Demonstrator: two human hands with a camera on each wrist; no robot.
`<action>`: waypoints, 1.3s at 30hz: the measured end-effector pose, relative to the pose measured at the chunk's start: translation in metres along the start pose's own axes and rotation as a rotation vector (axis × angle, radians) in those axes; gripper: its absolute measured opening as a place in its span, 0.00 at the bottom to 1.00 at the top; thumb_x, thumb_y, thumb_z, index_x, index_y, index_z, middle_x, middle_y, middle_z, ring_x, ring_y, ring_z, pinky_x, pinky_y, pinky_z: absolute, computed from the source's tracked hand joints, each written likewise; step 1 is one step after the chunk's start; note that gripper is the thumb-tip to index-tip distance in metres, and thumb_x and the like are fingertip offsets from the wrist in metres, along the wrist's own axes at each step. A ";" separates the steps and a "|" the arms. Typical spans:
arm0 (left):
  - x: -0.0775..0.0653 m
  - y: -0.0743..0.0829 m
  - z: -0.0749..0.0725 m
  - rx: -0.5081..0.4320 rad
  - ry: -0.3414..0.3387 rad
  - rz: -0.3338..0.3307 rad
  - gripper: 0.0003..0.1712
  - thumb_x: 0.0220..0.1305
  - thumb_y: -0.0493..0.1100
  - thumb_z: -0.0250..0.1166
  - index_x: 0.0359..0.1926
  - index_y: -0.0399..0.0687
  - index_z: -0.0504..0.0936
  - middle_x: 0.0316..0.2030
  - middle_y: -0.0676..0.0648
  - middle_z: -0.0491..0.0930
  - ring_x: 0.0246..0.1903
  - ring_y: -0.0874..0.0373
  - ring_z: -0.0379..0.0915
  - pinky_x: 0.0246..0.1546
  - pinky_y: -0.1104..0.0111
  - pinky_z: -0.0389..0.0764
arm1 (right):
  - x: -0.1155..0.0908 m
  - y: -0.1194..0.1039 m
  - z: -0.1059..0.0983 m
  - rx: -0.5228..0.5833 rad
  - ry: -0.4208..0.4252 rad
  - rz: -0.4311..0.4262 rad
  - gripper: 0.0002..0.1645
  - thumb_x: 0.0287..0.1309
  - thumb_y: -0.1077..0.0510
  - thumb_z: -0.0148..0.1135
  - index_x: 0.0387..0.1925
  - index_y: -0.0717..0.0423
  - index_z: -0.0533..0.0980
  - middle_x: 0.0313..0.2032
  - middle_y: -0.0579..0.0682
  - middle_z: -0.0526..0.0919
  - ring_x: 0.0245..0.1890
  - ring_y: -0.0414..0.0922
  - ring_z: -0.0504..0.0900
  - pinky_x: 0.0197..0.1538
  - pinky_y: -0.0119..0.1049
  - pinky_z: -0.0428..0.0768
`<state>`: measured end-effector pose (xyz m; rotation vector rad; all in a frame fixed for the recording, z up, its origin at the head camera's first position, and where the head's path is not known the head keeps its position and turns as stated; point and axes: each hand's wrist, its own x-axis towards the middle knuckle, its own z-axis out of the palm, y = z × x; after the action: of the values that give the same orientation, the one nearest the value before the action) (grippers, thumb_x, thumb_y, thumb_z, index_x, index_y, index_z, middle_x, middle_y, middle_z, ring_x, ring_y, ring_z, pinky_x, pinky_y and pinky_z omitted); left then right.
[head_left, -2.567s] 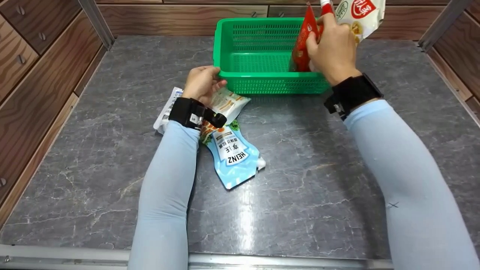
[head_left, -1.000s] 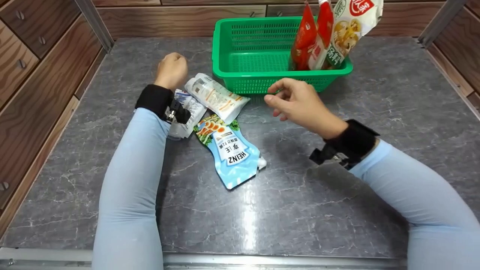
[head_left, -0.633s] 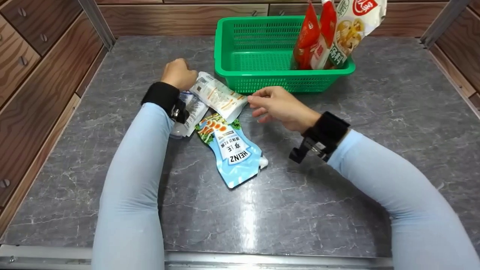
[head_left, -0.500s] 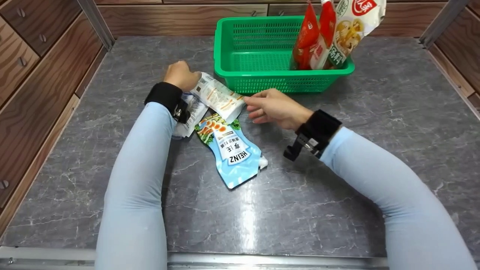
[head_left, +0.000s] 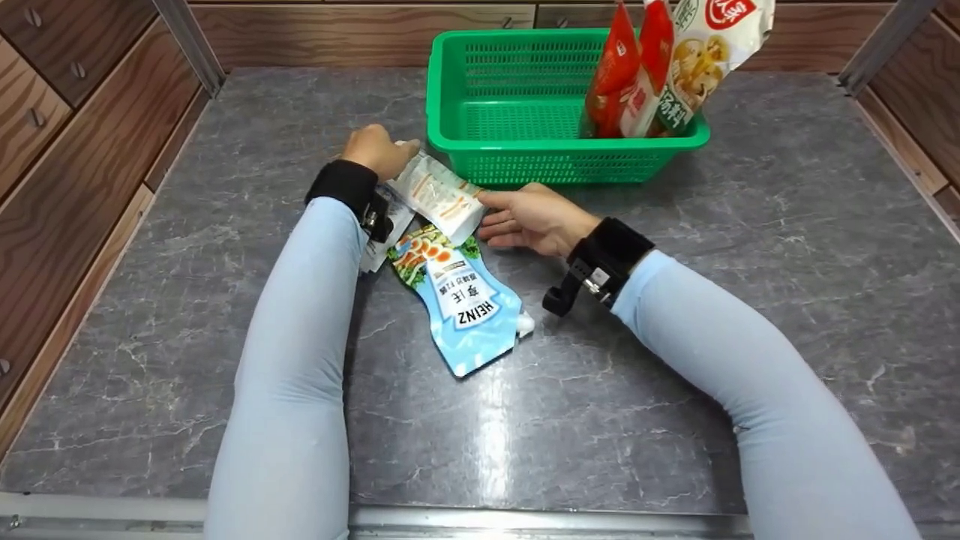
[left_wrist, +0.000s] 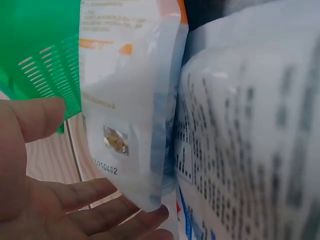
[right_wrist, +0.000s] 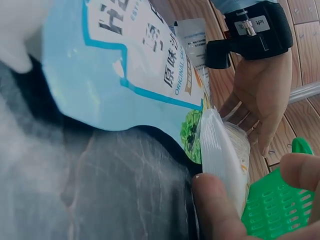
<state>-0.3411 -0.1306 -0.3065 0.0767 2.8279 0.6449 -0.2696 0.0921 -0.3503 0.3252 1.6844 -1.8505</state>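
Note:
A white pouch with orange stripes (head_left: 439, 191) lies between my two hands, partly over another white pouch with dark print (left_wrist: 240, 140) and the top of the blue Heinz sauce pouch (head_left: 472, 307). At its far left end is my left hand (head_left: 381, 152); in the left wrist view, its fingers (left_wrist: 120, 215) reach along the pouch's end while the thumb stands apart. My right hand (head_left: 534, 219) is at the near right end, fingers extended, with one fingertip right at the pouch's edge in the right wrist view. Neither hand is closed round it.
A green basket (head_left: 555, 161) stands just behind the pouches. At its right end stand a red packet (head_left: 611, 82), a red-and-white pouch (head_left: 646, 82) and a tall white bag (head_left: 701, 60). Wooden drawer fronts (head_left: 360, 37) border the grey marbled table.
My right hand let go of the packets in the basket and came down left to the striped pouch. My left hand left the basket rim, swung left, then returned right to the pouch's far end.

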 end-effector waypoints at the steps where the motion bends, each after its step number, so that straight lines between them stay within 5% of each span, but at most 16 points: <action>1: 0.001 0.001 0.001 0.005 -0.007 -0.002 0.39 0.63 0.62 0.48 0.60 0.33 0.65 0.60 0.37 0.64 0.59 0.46 0.60 0.59 0.60 0.64 | 0.002 0.000 0.000 0.013 0.004 0.001 0.30 0.58 0.49 0.59 0.58 0.59 0.65 0.51 0.61 0.70 0.49 0.53 0.76 0.49 0.41 0.77; 10: 0.007 0.003 0.004 0.044 -0.066 -0.023 0.41 0.62 0.62 0.48 0.63 0.33 0.61 0.60 0.36 0.63 0.59 0.44 0.59 0.59 0.59 0.63 | 0.014 -0.001 0.003 0.104 0.016 -0.014 0.23 0.59 0.53 0.58 0.51 0.61 0.70 0.47 0.64 0.74 0.48 0.55 0.77 0.50 0.41 0.77; 17: 0.008 0.002 0.009 0.051 -0.014 0.012 0.34 0.60 0.57 0.51 0.57 0.32 0.68 0.55 0.36 0.69 0.53 0.45 0.65 0.55 0.58 0.68 | 0.025 0.001 0.005 0.107 0.025 0.008 0.18 0.57 0.53 0.60 0.46 0.60 0.74 0.41 0.61 0.78 0.36 0.51 0.82 0.46 0.39 0.79; 29: 0.011 0.003 0.008 0.022 0.027 -0.007 0.33 0.58 0.55 0.55 0.55 0.32 0.67 0.54 0.35 0.69 0.52 0.45 0.65 0.54 0.59 0.68 | 0.031 0.003 0.006 0.031 0.105 0.004 0.16 0.52 0.54 0.65 0.43 0.56 0.77 0.31 0.52 0.83 0.26 0.41 0.81 0.24 0.26 0.75; 39: 0.006 0.002 0.002 0.061 0.062 0.014 0.34 0.57 0.54 0.56 0.55 0.31 0.68 0.54 0.33 0.69 0.53 0.44 0.65 0.54 0.59 0.69 | 0.030 0.002 0.005 0.043 0.081 0.017 0.14 0.52 0.55 0.65 0.41 0.57 0.76 0.24 0.49 0.81 0.20 0.39 0.79 0.20 0.24 0.73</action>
<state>-0.3464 -0.1273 -0.3091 0.0887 2.9092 0.5730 -0.2904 0.0793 -0.3680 0.4371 1.6919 -1.8859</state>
